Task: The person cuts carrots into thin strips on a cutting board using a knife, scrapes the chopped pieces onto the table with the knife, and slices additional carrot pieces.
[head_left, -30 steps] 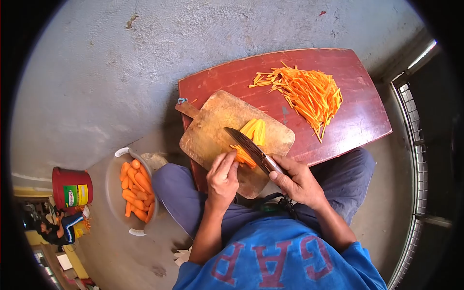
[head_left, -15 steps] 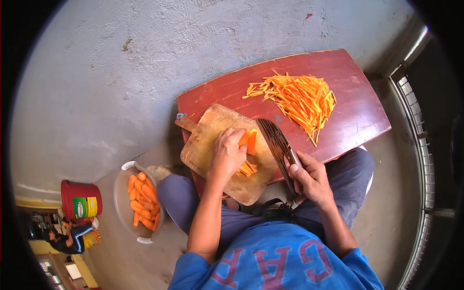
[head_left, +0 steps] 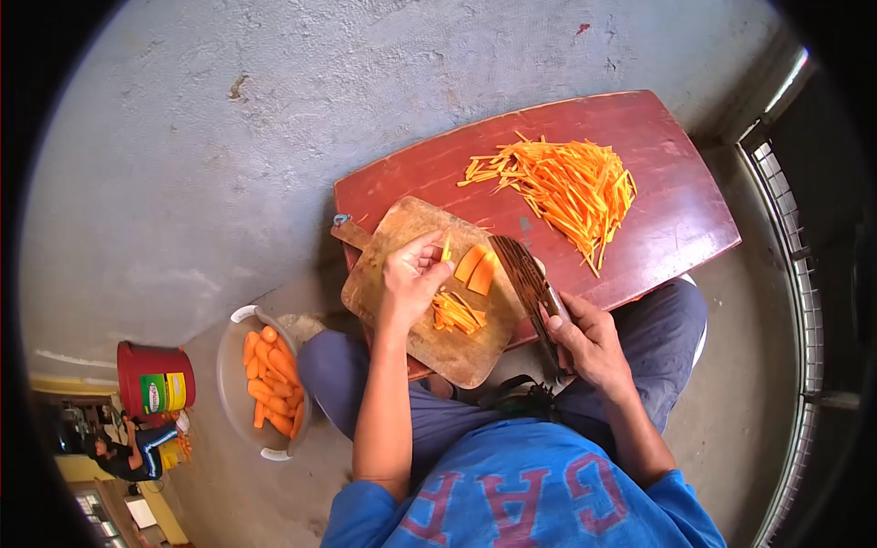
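Note:
My left hand (head_left: 416,279) is above the wooden cutting board (head_left: 388,247), pinching a thin carrot strip (head_left: 446,248) between thumb and fingers. Thick carrot slices (head_left: 477,268) lie on the board to the right of that hand. A small heap of cut carrot strips (head_left: 459,312) rests just below them. My right hand (head_left: 585,340) is wrapped round the handle of a wide-bladed knife (head_left: 523,279). The blade points up and left, beside the board's right edge, apart from the carrot.
The board lies on a red wooden table (head_left: 676,173) with a large pile of carrot strips (head_left: 575,187). A grey basin (head_left: 236,384) of whole carrots (head_left: 274,370) stands on the floor at left. Further off are a red bucket (head_left: 132,374) and another person (head_left: 128,454).
My left hand has lifted off the carrot slices and moved slightly left, now pinching a strip. The slices and strips it covered are uncovered. The knife has barely moved.

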### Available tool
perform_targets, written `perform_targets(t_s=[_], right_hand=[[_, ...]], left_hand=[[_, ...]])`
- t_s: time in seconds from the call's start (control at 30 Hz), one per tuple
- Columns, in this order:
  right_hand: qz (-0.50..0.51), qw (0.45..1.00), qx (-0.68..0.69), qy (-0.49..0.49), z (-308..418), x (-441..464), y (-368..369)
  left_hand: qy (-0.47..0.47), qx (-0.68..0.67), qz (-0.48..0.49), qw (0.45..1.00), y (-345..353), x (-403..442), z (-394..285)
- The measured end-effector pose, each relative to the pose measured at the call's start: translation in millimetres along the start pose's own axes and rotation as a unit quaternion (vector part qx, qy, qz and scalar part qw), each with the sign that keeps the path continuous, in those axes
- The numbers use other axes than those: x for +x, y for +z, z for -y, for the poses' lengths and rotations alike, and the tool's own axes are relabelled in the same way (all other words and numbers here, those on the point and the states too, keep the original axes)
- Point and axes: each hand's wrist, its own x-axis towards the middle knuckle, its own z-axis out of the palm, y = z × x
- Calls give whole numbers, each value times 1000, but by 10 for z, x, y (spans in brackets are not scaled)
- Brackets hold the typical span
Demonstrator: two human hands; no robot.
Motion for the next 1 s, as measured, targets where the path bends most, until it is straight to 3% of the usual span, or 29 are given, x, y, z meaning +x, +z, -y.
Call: perform_targets(t_s=[0.2, 0.3, 0.4, 0.47, 0.57, 0.77, 0.87, 1.0], right_hand=[[101, 987, -123, -14, 260, -229, 20], [152, 977, -151, -15, 378, -291, 149], [194, 958, -187, -99, 217, -269, 248], [214, 955, -193, -75, 230, -243, 331], [213, 944, -246, -57, 284, -160, 432], [178, 945, -267, -62, 403, 71, 357], [164, 944, -283, -29, 453, 193, 272], [155, 952, -264, -28, 415, 251, 264]], left_hand=[[-40, -135, -49, 989, -270, -542, 38], [-26, -83, -101, 991, -273, -763, 168], [0, -67, -151, 986, -273, -853, 280], [-4, -75, -158, 985, -298, -873, 344], [3, -111, -168, 979, -237, -903, 307], [9, 31, -171, 985, -209, -1020, 275], [35, 32, -181, 982, -216, -1027, 423], [-3, -70, -165, 984, -107, -1055, 350]])
